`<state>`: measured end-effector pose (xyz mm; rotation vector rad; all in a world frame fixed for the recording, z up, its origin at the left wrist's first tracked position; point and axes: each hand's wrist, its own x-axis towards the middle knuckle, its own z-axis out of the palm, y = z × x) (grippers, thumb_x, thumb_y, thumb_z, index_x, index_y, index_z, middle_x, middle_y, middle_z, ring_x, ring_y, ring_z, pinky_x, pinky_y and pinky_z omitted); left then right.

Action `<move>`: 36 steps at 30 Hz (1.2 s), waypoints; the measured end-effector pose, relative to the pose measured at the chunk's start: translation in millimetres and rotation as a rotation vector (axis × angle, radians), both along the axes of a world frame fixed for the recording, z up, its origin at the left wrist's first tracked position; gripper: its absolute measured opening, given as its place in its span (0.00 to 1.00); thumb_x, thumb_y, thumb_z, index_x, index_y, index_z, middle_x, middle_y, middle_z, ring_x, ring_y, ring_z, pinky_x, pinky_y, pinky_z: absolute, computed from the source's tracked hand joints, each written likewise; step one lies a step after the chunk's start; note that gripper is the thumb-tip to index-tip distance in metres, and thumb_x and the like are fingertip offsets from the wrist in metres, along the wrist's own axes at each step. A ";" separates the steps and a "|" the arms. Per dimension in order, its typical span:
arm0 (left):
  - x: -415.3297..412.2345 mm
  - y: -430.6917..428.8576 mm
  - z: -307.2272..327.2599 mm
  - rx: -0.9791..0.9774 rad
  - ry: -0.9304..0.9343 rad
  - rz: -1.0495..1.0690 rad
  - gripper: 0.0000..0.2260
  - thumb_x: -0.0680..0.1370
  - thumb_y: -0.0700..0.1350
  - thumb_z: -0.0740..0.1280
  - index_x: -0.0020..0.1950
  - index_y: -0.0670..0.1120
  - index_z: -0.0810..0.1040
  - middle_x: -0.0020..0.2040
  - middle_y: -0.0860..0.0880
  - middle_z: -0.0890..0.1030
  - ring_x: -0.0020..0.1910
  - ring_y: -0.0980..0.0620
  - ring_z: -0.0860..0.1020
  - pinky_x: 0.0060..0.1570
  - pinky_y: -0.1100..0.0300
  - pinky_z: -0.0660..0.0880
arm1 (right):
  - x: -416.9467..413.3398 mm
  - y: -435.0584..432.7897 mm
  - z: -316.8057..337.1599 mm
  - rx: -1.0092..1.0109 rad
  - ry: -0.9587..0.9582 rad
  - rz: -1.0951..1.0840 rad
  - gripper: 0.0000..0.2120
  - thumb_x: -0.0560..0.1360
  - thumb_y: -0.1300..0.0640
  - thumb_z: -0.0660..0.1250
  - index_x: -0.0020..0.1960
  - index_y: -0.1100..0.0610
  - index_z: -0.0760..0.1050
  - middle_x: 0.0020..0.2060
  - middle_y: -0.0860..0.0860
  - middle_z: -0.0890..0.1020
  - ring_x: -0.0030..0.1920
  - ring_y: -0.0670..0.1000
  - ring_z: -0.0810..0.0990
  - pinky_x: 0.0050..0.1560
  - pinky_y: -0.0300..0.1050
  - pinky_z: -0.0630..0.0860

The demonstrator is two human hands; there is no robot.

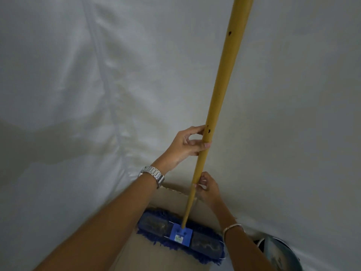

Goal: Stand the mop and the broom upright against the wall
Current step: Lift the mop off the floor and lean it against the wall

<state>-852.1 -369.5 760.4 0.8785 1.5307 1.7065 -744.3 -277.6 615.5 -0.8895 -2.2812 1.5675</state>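
The white wall (293,94) fills most of the view, with a plastic-like sheet (68,85) hanging over its left part. Against the wall stands the mop (214,94), its yellow handle rising steeply and running out of the top of the view, its blue fringed head (156,225) flat on the floor at the wall's foot, on what looks like a pale mat (166,257). To the right of the mop head, low by the wall, sits a rounded dark object (277,249) I cannot identify. The broom is not in sight.

The left hand (183,145), a metal watch (154,175) on its wrist, has thumb and fingers curled loosely about the handle at mid-height. The right hand (208,186), a thin bangle (232,226) on its wrist, pinches the handle lower down with its fingertips.

The risk, as I judge it, is the head sliding out from the wall on the smooth floor once both hands let go, or the handle rolling sideways along the wall if it leans too upright.
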 end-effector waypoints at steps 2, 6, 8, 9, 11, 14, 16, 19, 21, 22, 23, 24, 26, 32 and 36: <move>-14.9 9.7 -21.5 -0.024 -0.019 -0.005 0.22 0.73 0.33 0.68 0.66 0.40 0.71 0.57 0.45 0.76 0.56 0.43 0.80 0.50 0.51 0.81 | -11.1 7.9 -20.7 -0.012 -0.026 -0.020 0.10 0.71 0.71 0.65 0.45 0.59 0.69 0.44 0.57 0.77 0.48 0.57 0.78 0.45 0.38 0.75; -35.5 30.8 -57.9 -0.046 -0.043 -0.020 0.21 0.73 0.33 0.68 0.65 0.40 0.72 0.54 0.49 0.78 0.47 0.53 0.82 0.47 0.55 0.82 | -27.9 20.8 -56.9 -0.016 -0.054 -0.092 0.10 0.71 0.71 0.65 0.48 0.60 0.71 0.46 0.58 0.78 0.51 0.59 0.79 0.51 0.47 0.76; -43.0 43.8 -68.9 -0.040 -0.052 -0.009 0.19 0.72 0.32 0.68 0.63 0.42 0.73 0.51 0.51 0.78 0.44 0.55 0.82 0.45 0.56 0.82 | -34.1 29.4 -70.5 -0.011 -0.045 -0.125 0.10 0.71 0.71 0.65 0.49 0.61 0.72 0.47 0.60 0.80 0.51 0.59 0.79 0.49 0.45 0.75; -46.0 51.4 -72.4 -0.032 -0.047 0.003 0.18 0.72 0.32 0.69 0.60 0.43 0.74 0.49 0.52 0.78 0.43 0.56 0.82 0.44 0.56 0.82 | -36.7 35.2 -75.6 -0.009 -0.043 -0.133 0.10 0.71 0.71 0.66 0.50 0.62 0.72 0.48 0.61 0.80 0.51 0.58 0.79 0.49 0.44 0.75; -51.1 67.2 -77.3 -0.019 -0.037 0.041 0.17 0.71 0.32 0.71 0.54 0.46 0.73 0.47 0.52 0.78 0.42 0.53 0.82 0.41 0.52 0.81 | -42.1 49.1 -84.0 -0.013 -0.044 -0.143 0.11 0.71 0.70 0.66 0.52 0.64 0.72 0.49 0.61 0.80 0.51 0.58 0.79 0.49 0.45 0.75; -50.7 89.5 -81.4 -0.007 0.018 0.103 0.14 0.70 0.34 0.73 0.51 0.44 0.72 0.49 0.47 0.78 0.46 0.45 0.81 0.42 0.46 0.79 | -45.8 66.4 -91.0 -0.001 -0.025 -0.163 0.12 0.72 0.69 0.66 0.55 0.65 0.71 0.50 0.62 0.79 0.51 0.58 0.79 0.51 0.48 0.76; -45.9 101.1 -85.0 0.002 0.080 0.163 0.13 0.69 0.36 0.74 0.49 0.44 0.74 0.52 0.42 0.80 0.51 0.45 0.80 0.44 0.49 0.80 | -46.1 71.0 -94.6 0.007 -0.021 -0.189 0.12 0.73 0.69 0.64 0.55 0.65 0.71 0.51 0.62 0.79 0.50 0.56 0.78 0.52 0.50 0.76; -39.0 106.9 -91.3 0.020 0.122 0.262 0.14 0.68 0.38 0.75 0.51 0.42 0.77 0.54 0.42 0.79 0.52 0.48 0.79 0.50 0.45 0.80 | -45.0 69.6 -95.4 0.008 -0.006 -0.237 0.11 0.73 0.70 0.63 0.55 0.65 0.70 0.50 0.62 0.79 0.50 0.55 0.78 0.52 0.50 0.76; -38.9 101.7 -96.2 0.017 0.153 0.295 0.18 0.67 0.38 0.75 0.56 0.42 0.78 0.50 0.45 0.77 0.51 0.50 0.79 0.52 0.47 0.80 | -47.2 64.4 -94.4 -0.001 0.001 -0.241 0.11 0.74 0.69 0.62 0.55 0.64 0.71 0.50 0.60 0.78 0.51 0.54 0.77 0.52 0.47 0.75; -38.7 98.1 -98.7 0.015 0.181 0.301 0.19 0.67 0.38 0.75 0.57 0.43 0.78 0.48 0.47 0.78 0.50 0.52 0.79 0.53 0.50 0.79 | -47.9 62.0 -93.8 -0.004 0.003 -0.244 0.11 0.74 0.69 0.62 0.55 0.63 0.70 0.49 0.58 0.78 0.51 0.54 0.77 0.51 0.45 0.74; -37.8 93.5 -101.5 0.012 0.206 0.304 0.19 0.68 0.37 0.75 0.58 0.43 0.78 0.47 0.48 0.79 0.49 0.53 0.79 0.56 0.53 0.78 | -47.9 59.1 -93.7 -0.010 0.007 -0.253 0.11 0.74 0.69 0.61 0.56 0.62 0.70 0.49 0.57 0.78 0.52 0.54 0.76 0.51 0.44 0.73; -36.7 88.5 -104.6 0.008 0.221 0.308 0.19 0.68 0.38 0.75 0.58 0.44 0.78 0.47 0.49 0.80 0.49 0.54 0.80 0.58 0.56 0.76 | -48.1 55.9 -93.7 -0.011 0.008 -0.262 0.11 0.74 0.68 0.61 0.56 0.62 0.70 0.50 0.57 0.77 0.52 0.54 0.76 0.51 0.43 0.72; -34.2 78.9 -109.9 0.003 0.241 0.313 0.18 0.69 0.38 0.74 0.58 0.45 0.78 0.48 0.49 0.82 0.51 0.53 0.81 0.62 0.55 0.74 | -48.5 50.2 -93.3 0.002 0.007 -0.276 0.12 0.74 0.68 0.60 0.57 0.62 0.70 0.52 0.59 0.77 0.54 0.54 0.76 0.52 0.44 0.72; -36.9 62.2 -119.1 -0.104 0.268 0.234 0.23 0.71 0.37 0.72 0.65 0.46 0.74 0.57 0.48 0.80 0.60 0.53 0.77 0.57 0.70 0.72 | -48.5 36.8 -90.2 -0.002 -0.001 -0.288 0.12 0.75 0.67 0.60 0.58 0.61 0.70 0.54 0.59 0.77 0.55 0.54 0.75 0.55 0.48 0.74; -33.5 63.3 -121.8 -0.131 0.305 0.201 0.21 0.73 0.36 0.70 0.65 0.43 0.73 0.60 0.48 0.79 0.60 0.53 0.76 0.55 0.71 0.73 | -47.3 32.0 -90.7 -0.004 -0.009 -0.292 0.09 0.76 0.66 0.59 0.55 0.61 0.69 0.54 0.59 0.76 0.53 0.54 0.75 0.50 0.47 0.74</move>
